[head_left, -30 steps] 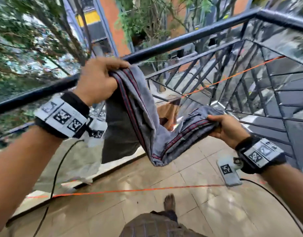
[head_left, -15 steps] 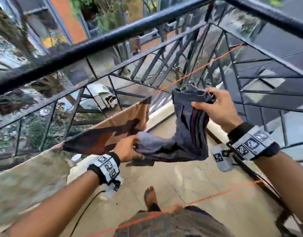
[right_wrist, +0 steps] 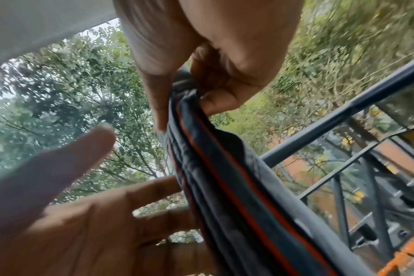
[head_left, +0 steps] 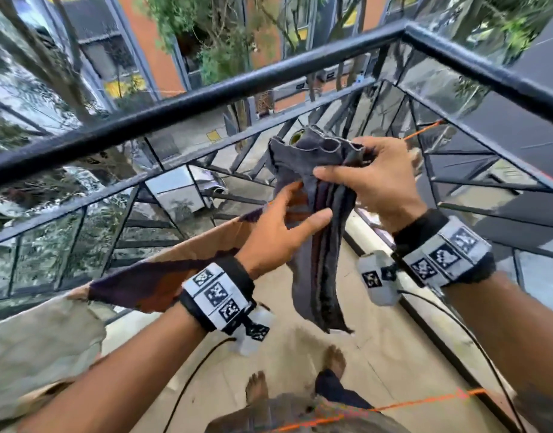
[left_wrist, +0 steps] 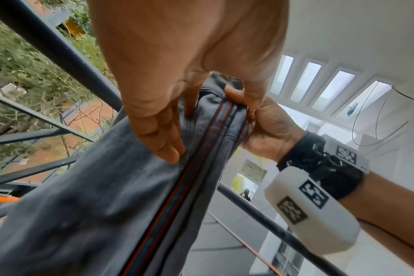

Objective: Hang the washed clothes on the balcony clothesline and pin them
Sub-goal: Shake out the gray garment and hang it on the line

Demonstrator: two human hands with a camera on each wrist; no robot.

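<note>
left hand (head_left: 279,228): raised at chest height, fingers straight, thumb extended | right hand (head_left: 373,185): raised beside it, fingers curled in a pinch | forearms: converging

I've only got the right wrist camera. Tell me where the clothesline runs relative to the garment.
Observer: In the head view the orange clothesline runs from the railing corner and passes behind the right hand, whose grip bunches the grey garment near its top. I cannot tell whether the garment lies over the line.
Operator: Report what else hangs on that line.
Observer: A brown patterned cloth hangs on it, to the left of the garment.
Operator: Now describe the left hand from its own camera.
Observer: The fingers of the left hand lie straight on the grey fabric beside the red-striped seam. They do not pinch it.
</note>
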